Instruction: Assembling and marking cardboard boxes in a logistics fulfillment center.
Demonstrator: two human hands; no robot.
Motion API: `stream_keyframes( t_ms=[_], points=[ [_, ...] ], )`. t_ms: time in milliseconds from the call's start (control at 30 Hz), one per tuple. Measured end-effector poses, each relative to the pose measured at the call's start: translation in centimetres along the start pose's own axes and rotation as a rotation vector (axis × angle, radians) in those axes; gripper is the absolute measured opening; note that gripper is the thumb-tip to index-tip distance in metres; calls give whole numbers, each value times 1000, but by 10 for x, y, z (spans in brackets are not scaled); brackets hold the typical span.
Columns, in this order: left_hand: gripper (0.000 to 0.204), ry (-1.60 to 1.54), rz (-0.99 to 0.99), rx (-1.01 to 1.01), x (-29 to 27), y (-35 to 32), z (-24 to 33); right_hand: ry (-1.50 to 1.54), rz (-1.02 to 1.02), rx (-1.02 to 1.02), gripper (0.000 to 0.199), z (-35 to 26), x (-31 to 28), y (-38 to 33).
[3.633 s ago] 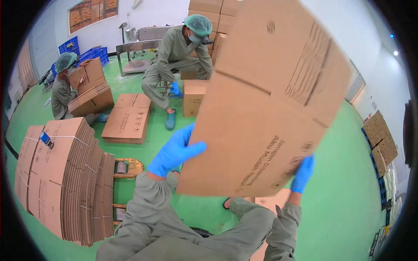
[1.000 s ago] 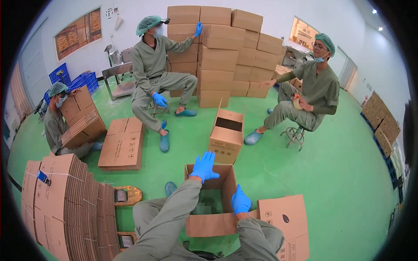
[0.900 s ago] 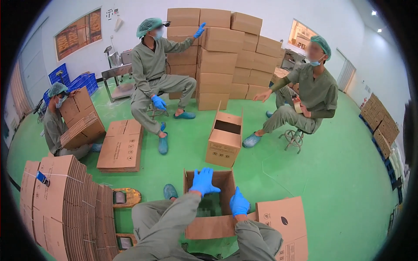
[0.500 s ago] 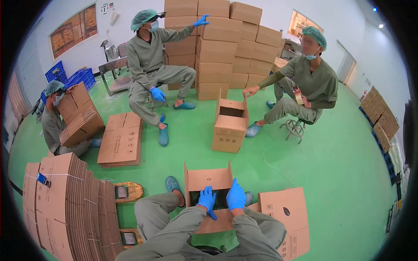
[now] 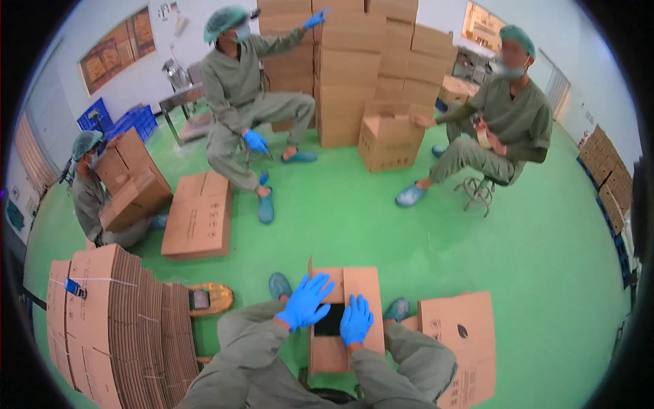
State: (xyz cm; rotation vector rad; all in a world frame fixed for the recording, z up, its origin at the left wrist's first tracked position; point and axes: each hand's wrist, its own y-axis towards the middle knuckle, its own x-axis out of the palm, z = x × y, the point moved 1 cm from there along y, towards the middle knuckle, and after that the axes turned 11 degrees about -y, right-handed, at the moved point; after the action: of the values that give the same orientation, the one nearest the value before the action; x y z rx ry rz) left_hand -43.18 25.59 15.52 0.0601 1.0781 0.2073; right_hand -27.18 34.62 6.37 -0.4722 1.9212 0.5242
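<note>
A cardboard box (image 5: 361, 283) stands between my knees, partly covered by its flaps, with a dark gap showing its inside. In a blue glove, my left hand (image 5: 304, 305) spreads its fingers over the left side of the box top, next to a flap that sticks up. My right hand (image 5: 356, 320), gloved too, lies flat with fingers stretched on the folded-in right flap. Neither hand grips anything that I can see. The near flap is folded in below the hands.
Flattened cartons (image 5: 119, 320) are piled on a pallet jack (image 5: 212, 298) at my left. Another flat carton (image 5: 463, 341) lies at my right. Ahead, a co-worker on a stool touches a box (image 5: 390, 142) beside stacked cartons (image 5: 347, 68). Two more co-workers sit at the left.
My box's far and right flaps have come down inward, and my right hand has moved onto the right flap. The right co-worker's box has shifted back toward the stack.
</note>
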Motion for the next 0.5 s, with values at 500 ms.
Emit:
stream_keyframes(
  t_ms=[500],
  points=[
    [64,9,-117,126,117,52,-6,-161,-794,-78,88,-4,-101,-79]
  ],
)
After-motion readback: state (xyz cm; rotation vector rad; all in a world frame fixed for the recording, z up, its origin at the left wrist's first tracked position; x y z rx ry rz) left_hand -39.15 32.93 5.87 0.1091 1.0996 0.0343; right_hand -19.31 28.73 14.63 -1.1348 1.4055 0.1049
